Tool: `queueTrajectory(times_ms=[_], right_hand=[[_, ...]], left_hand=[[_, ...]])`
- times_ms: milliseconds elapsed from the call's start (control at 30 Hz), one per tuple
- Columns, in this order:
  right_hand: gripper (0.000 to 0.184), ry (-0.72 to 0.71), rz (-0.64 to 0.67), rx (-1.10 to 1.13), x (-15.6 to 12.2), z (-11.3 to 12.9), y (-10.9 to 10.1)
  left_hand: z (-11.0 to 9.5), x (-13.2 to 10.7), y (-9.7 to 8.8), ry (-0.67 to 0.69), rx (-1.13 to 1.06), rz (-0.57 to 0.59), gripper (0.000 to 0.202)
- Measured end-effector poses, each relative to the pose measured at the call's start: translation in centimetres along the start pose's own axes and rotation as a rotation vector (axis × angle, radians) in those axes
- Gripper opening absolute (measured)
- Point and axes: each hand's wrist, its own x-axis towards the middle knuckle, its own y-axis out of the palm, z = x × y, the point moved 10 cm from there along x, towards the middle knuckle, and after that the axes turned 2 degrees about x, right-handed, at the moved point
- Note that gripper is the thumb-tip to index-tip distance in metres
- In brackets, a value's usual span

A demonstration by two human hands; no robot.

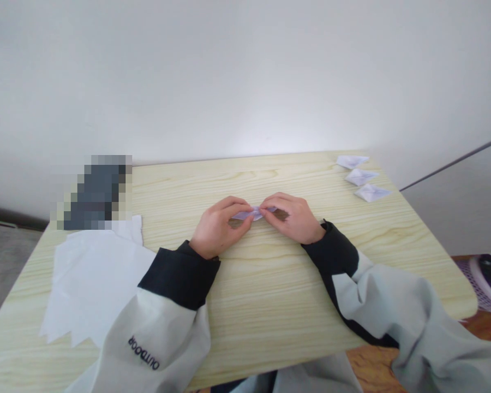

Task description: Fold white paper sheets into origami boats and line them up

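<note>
Both my hands meet at the middle of a pale wooden table (270, 305). My left hand (219, 226) and my right hand (292, 217) each pinch one end of a small folded piece of white paper (249, 214), which lies low on the tabletop between the fingertips. Fingers of both hands are curled and pressed onto the paper. Most of the paper is covered by my fingers. My sleeves are grey with black cuffs.
A fanned stack of white paper sheets (90, 278) lies at the left of the table. Three small folded paper pieces (362, 176) sit in a row at the far right corner. A blurred dark object (96, 194) stands at the back left. A white wall rises behind.
</note>
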Motion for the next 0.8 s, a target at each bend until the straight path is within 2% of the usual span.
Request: queueTrajectory(times_ms=[200, 533, 800], right_hand=[[0.012, 0.014, 0.004, -0.074, 0.1, 0.4, 0.4], [0.014, 0.072, 0.086, -0.240, 0.5, 0.4, 1.5], [0.016, 0.116, 0.122, -0.287, 0.4, 0.0, 1.9]], left_hand=[[0.0, 0.0, 0.6, -0.016, 0.087, 0.063, 0.018], [-0.5, 0.4, 0.9, -0.082, 0.321, 0.068, 0.015], [-0.3, 0.3, 1.0, -0.093, 0.353, 0.078, 0.016]])
